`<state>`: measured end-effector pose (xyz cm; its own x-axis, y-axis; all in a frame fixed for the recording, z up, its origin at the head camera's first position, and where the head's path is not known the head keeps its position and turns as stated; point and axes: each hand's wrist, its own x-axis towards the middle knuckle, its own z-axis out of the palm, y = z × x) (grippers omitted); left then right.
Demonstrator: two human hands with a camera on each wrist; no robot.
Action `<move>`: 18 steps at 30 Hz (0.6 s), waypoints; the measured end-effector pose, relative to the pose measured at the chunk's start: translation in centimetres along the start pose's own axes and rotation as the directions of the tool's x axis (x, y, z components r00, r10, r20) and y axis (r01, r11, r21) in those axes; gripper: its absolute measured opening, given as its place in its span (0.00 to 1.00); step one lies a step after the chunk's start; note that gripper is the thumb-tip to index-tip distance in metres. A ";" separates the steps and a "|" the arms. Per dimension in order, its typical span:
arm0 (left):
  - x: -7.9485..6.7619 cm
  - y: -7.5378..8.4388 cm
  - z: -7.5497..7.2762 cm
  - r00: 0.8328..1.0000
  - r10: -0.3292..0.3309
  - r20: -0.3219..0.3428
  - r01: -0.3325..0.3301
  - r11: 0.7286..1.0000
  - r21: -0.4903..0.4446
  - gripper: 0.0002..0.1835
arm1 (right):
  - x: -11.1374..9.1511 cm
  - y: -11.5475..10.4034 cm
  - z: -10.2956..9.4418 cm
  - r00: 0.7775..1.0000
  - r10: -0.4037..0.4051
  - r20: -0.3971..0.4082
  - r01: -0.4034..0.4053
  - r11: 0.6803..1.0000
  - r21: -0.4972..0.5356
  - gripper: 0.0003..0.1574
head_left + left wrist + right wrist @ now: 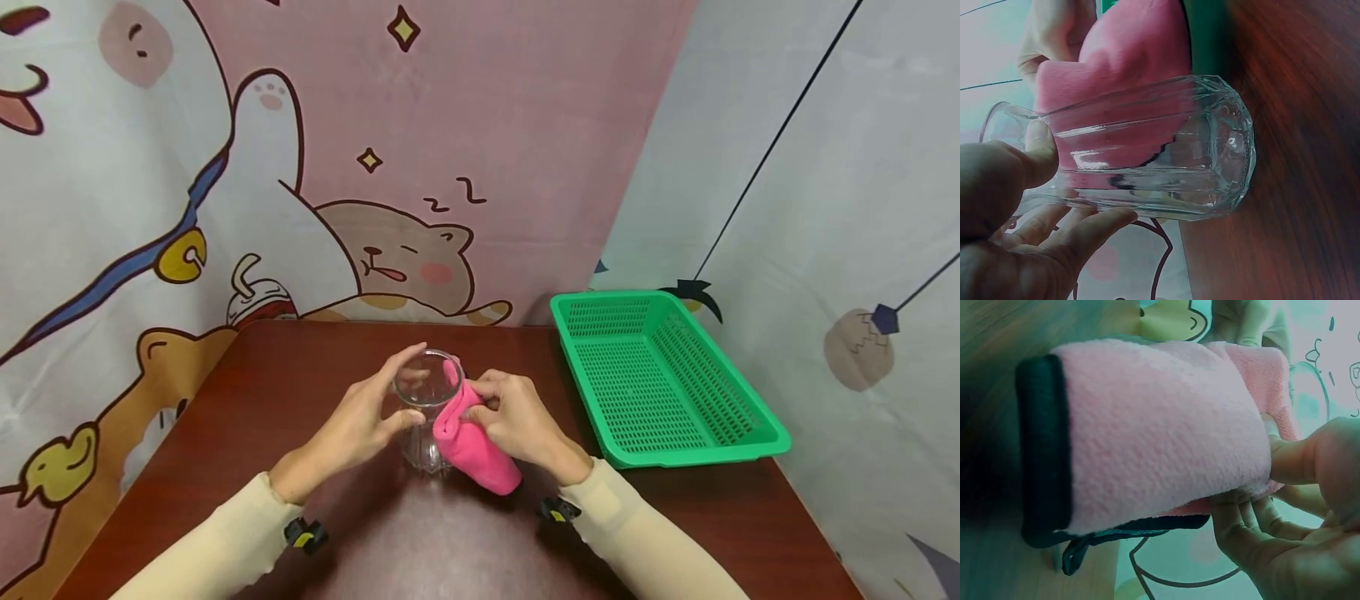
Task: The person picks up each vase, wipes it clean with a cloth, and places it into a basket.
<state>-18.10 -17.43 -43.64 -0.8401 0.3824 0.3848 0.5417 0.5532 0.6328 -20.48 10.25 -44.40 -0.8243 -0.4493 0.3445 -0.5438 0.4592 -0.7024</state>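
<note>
Clasping a clear glass vase (1138, 153) near its rim, the left hand (363, 418) curves around it; the right hand (517, 414) pinches a folded pink cloth (480, 454).

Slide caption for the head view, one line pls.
Left hand holds a clear glass jar while the right hand grips a pink cloth at its rim; green basket at right.

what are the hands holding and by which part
The left hand holds the glass vase near its rim; the right hand pinches the pink cloth by its upper end.
</note>
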 end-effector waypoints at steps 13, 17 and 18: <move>0.1 -0.1 -0.1 0.999 -0.014 0.029 0.014 1.000 0.002 0.57 | -0.1 -0.9 -0.8 0.992 0.063 -0.110 -0.047 0.989 0.137 0.27; 0.0 -0.1 -0.3 0.999 -0.029 0.039 0.030 0.999 -0.020 0.55 | -0.2 -1.0 -1.0 0.990 0.074 -0.120 -0.054 0.986 0.157 0.29; 0.0 0.0 -0.4 0.998 -0.035 0.044 0.036 0.999 -0.027 0.55 | -0.2 -1.0 -1.1 0.990 0.074 -0.120 -0.055 0.986 0.156 0.29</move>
<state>-18.16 -17.72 -43.38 -0.8562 0.3949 0.3331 0.5104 0.5467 0.6638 -19.94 10.74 -43.15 -0.8752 -0.3185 0.3640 -0.4666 0.3577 -0.8089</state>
